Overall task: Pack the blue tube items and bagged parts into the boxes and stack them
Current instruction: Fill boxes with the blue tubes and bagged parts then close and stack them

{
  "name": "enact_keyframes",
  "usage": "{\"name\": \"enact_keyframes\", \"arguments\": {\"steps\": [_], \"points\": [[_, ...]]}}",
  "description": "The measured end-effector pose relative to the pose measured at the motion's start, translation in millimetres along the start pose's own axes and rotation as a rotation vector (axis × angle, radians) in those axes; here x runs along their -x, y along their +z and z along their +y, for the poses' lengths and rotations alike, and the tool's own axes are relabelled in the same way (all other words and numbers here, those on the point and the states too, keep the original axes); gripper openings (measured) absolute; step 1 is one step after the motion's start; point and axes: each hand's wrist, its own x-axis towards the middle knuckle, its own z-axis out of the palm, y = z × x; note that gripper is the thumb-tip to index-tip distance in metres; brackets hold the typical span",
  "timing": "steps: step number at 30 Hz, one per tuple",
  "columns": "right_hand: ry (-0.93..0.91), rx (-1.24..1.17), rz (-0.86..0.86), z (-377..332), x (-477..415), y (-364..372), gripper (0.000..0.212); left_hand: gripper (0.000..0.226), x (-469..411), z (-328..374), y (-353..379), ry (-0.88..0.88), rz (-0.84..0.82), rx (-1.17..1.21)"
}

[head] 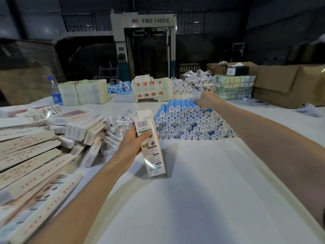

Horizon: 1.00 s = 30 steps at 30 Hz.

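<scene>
My left hand (134, 143) grips a tall cream carton box (152, 148), held upright over the white table with its top flap open. My right hand (204, 100) reaches far forward onto the top of a stacked pile of blue tubes with white caps (190, 122); its fingers lie on the top row, and whether they hold a tube is hidden. Clear bags of small parts (116, 127) lie in a heap just left of the held box. Packed and flat boxes (35, 152) are piled along the left side.
The white table (202, 191) spreads out in front of me. At the back stand flat carton blanks (152, 90), paper stacks (84, 92), more blue tubes (121, 88), a water bottle (56, 92), wrapped bundles (233, 87) and brown cartons (288, 83).
</scene>
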Motion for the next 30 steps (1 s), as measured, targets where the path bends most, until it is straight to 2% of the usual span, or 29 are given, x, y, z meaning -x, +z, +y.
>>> {"name": "enact_keyframes", "arguments": {"steps": [3,7,11,14,15,17,19,21,23,26,30], "points": [[0.054,-0.008,-0.002,-3,-3,-1,0.035,0.035,0,-7,-5,0.055,0.015,-0.006],[0.034,0.029,0.021,-9,2,-5,0.031,0.035,-2,-10,-11,0.063,0.081,0.006],[0.007,0.055,0.051,-14,5,-2,0.029,0.041,-2,-11,-14,0.082,0.062,0.009],[0.018,-0.007,0.132,-10,12,-6,0.009,0.042,0,-11,-16,0.103,0.033,-0.001],[0.022,-0.062,0.182,-8,14,-10,0.014,0.043,0,-11,-16,0.107,0.026,0.002],[0.025,-0.219,0.275,-9,24,-20,0.063,0.044,1,-10,-17,0.115,0.014,0.011],[-0.053,-0.556,0.323,-19,50,-31,0.075,0.042,1,-10,-17,0.122,0.002,0.023],[-0.183,-1.015,0.217,-36,82,-38,0.083,0.042,3,-8,-15,0.133,-0.014,0.019],[-0.332,-1.314,0.094,-55,113,-39,0.101,0.043,6,-7,-13,0.155,-0.029,-0.005],[-0.471,-1.429,0.002,-82,138,-31,0.112,0.046,11,-6,-10,0.184,-0.047,-0.027],[-0.482,-1.340,-0.051,-105,148,-13,0.103,0.047,14,-7,-9,0.212,-0.054,-0.051]]}}
